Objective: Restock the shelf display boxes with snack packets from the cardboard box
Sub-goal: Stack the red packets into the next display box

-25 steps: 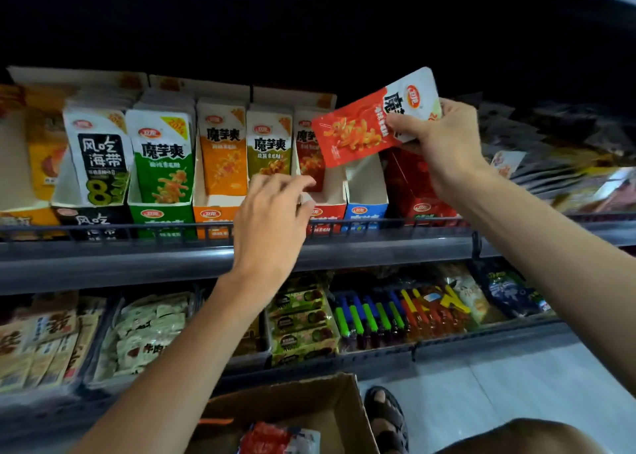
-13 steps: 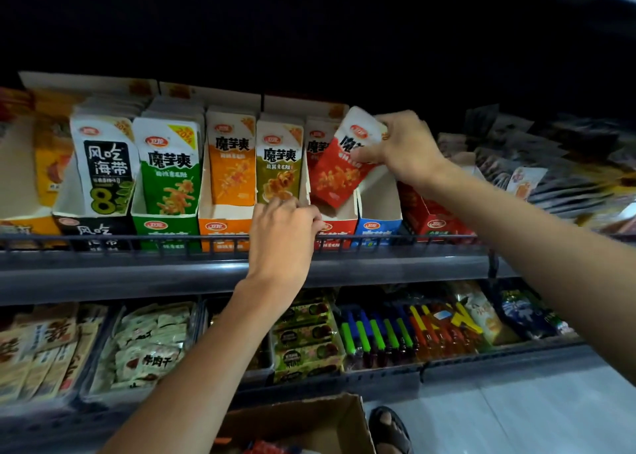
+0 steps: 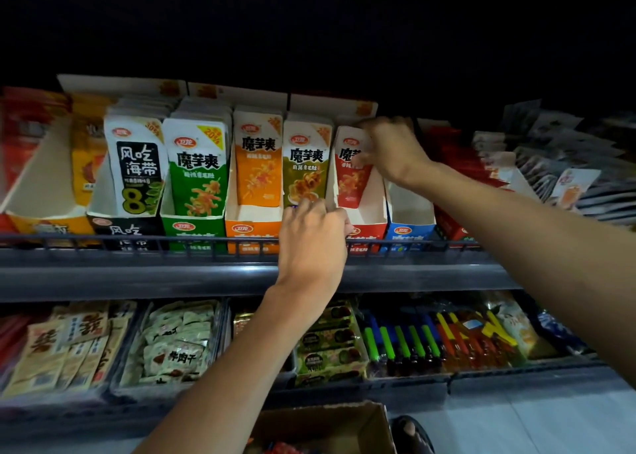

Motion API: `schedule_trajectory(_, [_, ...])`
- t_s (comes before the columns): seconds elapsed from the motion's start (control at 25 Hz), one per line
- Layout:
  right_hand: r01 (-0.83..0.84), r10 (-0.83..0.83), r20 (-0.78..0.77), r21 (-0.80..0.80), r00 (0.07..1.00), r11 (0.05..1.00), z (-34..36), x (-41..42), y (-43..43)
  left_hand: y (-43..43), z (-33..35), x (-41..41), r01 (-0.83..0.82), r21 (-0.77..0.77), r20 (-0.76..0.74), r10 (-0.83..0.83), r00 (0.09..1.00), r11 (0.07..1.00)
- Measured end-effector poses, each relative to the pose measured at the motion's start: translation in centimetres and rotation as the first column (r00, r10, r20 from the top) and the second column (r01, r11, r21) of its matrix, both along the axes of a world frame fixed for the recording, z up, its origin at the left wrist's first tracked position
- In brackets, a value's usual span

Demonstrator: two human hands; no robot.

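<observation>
**Step in hand (judged): seating one packet in its display box.**

1. The right hand (image 3: 390, 150) grasps the red packet (image 3: 351, 175) by its top edge, with the fingers curled over the upper right corner. Motion blur hides the exact contact.
2. The red packet stands upright inside the red display box (image 3: 370, 218), with its lower edge behind the low front wall. Its printed face points outward, like the packets in the boxes to the left. Holding it by the top probably leaves the bottom free to slide down to the box floor.
3. The left hand (image 3: 311, 243) is at the front left corner of the red display box, with its fingers curled toward the side wall. It cannot be determined whether the hand grips the wall or only rests against it. Its likely purpose is to brace the light box so that it does not shift or tip during insertion.
4. A wire rail (image 3: 137, 242) along the shelf front stops the boxes from sliding forward.
5. The blue display box (image 3: 409, 212), just to the right, shows a bare white interior with no packets visible. It probably needs filling next.
6. The cardboard box (image 3: 330, 419) sits open on the floor below the shelves. Its contents are mostly out of view.
</observation>
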State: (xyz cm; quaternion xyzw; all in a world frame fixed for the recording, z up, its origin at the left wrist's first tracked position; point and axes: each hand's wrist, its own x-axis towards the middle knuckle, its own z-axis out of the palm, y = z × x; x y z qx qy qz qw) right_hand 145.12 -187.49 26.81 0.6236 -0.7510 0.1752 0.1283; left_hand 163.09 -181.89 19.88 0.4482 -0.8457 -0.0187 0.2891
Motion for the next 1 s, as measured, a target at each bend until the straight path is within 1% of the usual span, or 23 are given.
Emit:
schedule_trajectory(0.16, [0.004,-0.007,-0.205,-0.017,0.979,1.0,-0.1,0.3,0.0,0.0,-0.2,0.0,0.006,0.003,-0.016,-0.006,1.0,1.0])
schedule_trajectory(0.28, [0.019,-0.021,-0.35,-0.011,0.936,1.0,0.2,0.9,0.0,-0.1,-0.2,0.0,0.014,0.012,-0.007,-0.014,1.0,1.0])
schedule_trajectory(0.4, [0.04,-0.071,-0.475,-0.075,0.877,0.996,0.2,1.3,-0.3,-0.2,-0.2,0.0,0.014,0.019,-0.003,-0.014,1.0,1.0])
schedule_trajectory(0.48, [0.068,-0.14,-0.511,-0.156,0.848,0.985,-0.1,1.8,-0.3,-0.3,-0.3,0.0,0.014,0.014,-0.014,-0.013,1.0,1.0])
schedule_trajectory(0.52, [0.065,-0.142,-0.516,-0.164,0.845,0.984,-0.2,2.2,-0.2,-0.2,-0.3,0.0,0.013,0.01,-0.023,-0.013,1.0,1.0])
schedule_trajectory(0.56, [0.056,-0.123,-0.532,-0.139,0.838,0.989,-0.3,2.6,0.1,-0.2,-0.3,0.0,0.014,0.006,-0.032,-0.014,0.999,1.0])
schedule_trajectory(0.68, [0.097,-0.037,-0.601,0.067,0.799,0.993,-0.7,3.4,1.0,-0.1,-0.3,0.0,0.02,-0.016,-0.039,-0.02,0.999,1.0])
schedule_trajectory(0.76, [0.119,0.006,-0.633,0.155,0.774,0.981,-1.0,3.8,1.3,-0.1,-0.3,0.1,0.025,-0.028,-0.056,-0.026,0.998,0.999])
schedule_trajectory(0.84, [0.124,0.021,-0.65,0.176,0.76,0.976,-1.4,3.8,1.0,-0.2,-0.4,0.0,0.026,-0.03,-0.061,-0.028,0.998,0.999])
schedule_trajectory(1.0, [0.111,0.03,-0.618,0.188,0.785,0.976,-1.8,3.4,0.4,-0.4,-0.7,0.0,0.03,-0.062,-0.081,-0.035,0.996,0.998])
